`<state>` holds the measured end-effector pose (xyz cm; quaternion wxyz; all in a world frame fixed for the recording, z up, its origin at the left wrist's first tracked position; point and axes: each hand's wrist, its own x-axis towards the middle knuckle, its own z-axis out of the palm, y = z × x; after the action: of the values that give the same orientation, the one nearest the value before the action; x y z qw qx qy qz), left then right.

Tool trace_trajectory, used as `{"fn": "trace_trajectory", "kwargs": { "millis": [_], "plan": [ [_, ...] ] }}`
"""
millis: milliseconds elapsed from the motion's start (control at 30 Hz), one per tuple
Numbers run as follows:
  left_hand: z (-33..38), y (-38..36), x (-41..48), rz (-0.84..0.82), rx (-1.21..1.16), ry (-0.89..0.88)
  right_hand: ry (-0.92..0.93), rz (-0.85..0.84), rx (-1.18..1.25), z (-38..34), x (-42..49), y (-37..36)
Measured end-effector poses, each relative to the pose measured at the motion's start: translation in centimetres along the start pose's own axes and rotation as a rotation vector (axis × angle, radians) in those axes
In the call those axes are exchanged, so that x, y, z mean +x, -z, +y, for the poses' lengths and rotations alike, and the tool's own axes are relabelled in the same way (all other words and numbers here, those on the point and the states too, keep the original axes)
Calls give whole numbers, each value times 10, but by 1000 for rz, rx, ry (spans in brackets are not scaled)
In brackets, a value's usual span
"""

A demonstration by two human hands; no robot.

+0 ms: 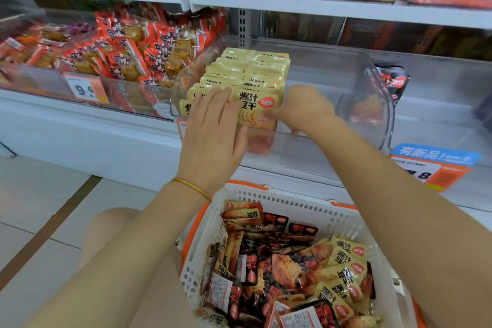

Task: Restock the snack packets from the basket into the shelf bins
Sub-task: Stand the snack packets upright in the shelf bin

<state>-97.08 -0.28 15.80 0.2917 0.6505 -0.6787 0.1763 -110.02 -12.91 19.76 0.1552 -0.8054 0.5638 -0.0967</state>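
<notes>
So on my feed both hands are up at the clear bin (383, 109) on the lower shelf, the one with two neat rows of yellow packets (255, 72) standing upright in its left part. The left hand (213, 128), gold bracelet (191, 186) on its wrist, is open with straight fingers laid flat on the front of the left row. The right hand (303, 108) sits just right of the front packet (253, 109), thumb touching its edge, but its fingers are hidden behind it, so I can't tell whether it's actually gripping. The white basket (279, 201) sits right below the arms, full of loose mixed packets (292, 269), yellow and black. Red packets (127, 53) fill the bin to the left.
</notes>
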Motion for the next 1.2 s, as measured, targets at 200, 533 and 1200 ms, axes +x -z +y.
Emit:
{"fn": "trace_trajectory", "kwargs": {
  "millis": [200,533,1200],
  "plan": [
    [16,-10,-43,29,-120,-229,192,231,289,0,-88,12],
    [-9,-71,-78,-803,112,-75,-35,-643,312,62,-113,-190],
    [-25,-81,-76,-1023,232,102,10,-890,332,42,-100,-342]
  ]
}}
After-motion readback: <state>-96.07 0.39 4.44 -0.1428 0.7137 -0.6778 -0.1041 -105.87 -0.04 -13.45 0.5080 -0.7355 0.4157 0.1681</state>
